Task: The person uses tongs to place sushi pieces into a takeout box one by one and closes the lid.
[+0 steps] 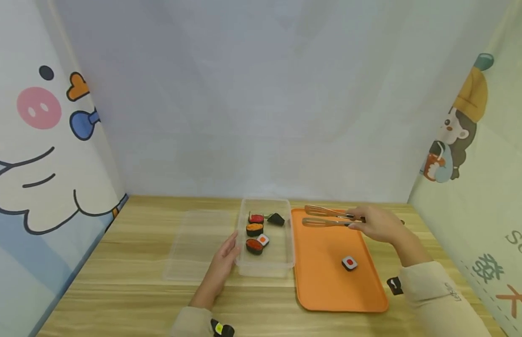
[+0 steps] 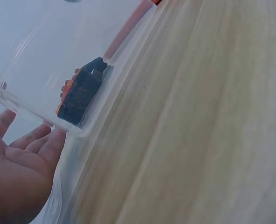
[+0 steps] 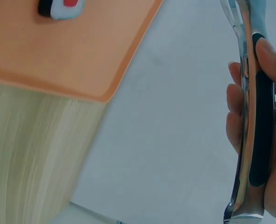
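My right hand (image 1: 376, 223) grips a pair of metal tongs (image 3: 261, 126) by its dark handles, and the tong heads hover apart over the far end of an orange tray (image 1: 324, 292). On that tray lies one sushi roll (image 1: 349, 263) with a red centre. My left hand (image 1: 222, 263) touches the left side of a clear plastic box (image 1: 282, 260), its fingers extended along the rim. Inside the box are several toy sushi pieces: a roe-topped piece (image 1: 254, 246), a roll with an orange centre (image 1: 262, 240), an orange-topped piece (image 1: 254, 229), a red-topped piece (image 1: 256, 218) and a black wedge-shaped piece (image 1: 276, 219).
Left of the box, a clear flat lid (image 1: 197, 243) lies on the wooden table (image 1: 130, 290). Tray and box stand side by side. A pale curtain (image 1: 261, 117) hangs behind the table, with printed cloths at both sides.
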Tool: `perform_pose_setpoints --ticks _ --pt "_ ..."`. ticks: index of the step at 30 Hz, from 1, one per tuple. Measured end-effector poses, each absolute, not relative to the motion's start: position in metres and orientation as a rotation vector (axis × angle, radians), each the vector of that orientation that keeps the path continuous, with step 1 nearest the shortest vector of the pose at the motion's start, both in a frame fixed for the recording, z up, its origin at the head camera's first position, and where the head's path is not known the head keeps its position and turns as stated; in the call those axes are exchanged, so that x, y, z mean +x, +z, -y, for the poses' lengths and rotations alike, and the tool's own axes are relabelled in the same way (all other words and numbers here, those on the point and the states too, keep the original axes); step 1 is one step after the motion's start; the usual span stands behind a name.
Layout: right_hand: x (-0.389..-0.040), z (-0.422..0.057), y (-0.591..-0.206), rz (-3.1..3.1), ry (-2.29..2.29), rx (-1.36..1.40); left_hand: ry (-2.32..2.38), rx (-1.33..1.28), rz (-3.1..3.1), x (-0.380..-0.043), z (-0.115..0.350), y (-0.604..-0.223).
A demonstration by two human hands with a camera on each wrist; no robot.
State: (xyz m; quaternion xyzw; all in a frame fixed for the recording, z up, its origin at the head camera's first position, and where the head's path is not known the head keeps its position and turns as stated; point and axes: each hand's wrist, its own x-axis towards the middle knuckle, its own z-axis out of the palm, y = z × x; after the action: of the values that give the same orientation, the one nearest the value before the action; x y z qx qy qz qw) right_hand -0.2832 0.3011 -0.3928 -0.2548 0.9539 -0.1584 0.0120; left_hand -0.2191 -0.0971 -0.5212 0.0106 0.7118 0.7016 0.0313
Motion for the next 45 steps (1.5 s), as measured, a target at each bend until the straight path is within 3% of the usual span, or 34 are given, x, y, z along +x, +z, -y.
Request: perform_pose_setpoints --ticks 24,45 --pt "-0.224 -0.377 -0.435 -2.945 -0.529 -0.717 2.156 -0.005 -2.163 -0.223 0.098 -0.524" --pt "-0.221 -0.394 -0.456 -2.927 -0.586 -0.792 2.170 0.005 -2.152 -0.220 0.097 -0.522"
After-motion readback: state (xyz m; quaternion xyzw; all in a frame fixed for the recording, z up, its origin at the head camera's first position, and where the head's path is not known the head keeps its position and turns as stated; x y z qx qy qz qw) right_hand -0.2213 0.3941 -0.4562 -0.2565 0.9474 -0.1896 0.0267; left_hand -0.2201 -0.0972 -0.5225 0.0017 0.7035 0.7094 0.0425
